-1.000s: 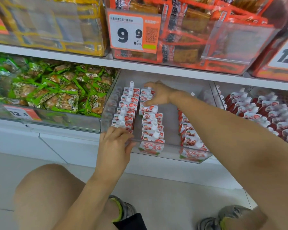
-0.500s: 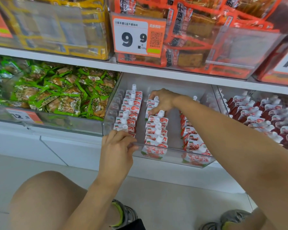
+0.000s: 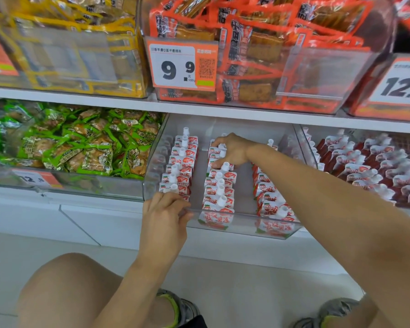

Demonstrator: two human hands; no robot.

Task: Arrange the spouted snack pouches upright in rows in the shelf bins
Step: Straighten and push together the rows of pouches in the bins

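Right-hand fingers (image 3: 219,147) curled over middle-row pouches (image 3: 219,185), left-hand fingers (image 3: 169,201) curled at bin (image 3: 242,229) front, touching left-row pouches (image 3: 180,171)

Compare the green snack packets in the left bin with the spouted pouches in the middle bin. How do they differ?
The green snack packets lie in a loose heap; the spouted pouches stand in rows with gaps between. The packets are flat and green with no cap; the pouches are red and white with white caps on top. No hand touches the packets; both hands, left and right, are on the pouches. Both sit in clear bins on the same shelf.
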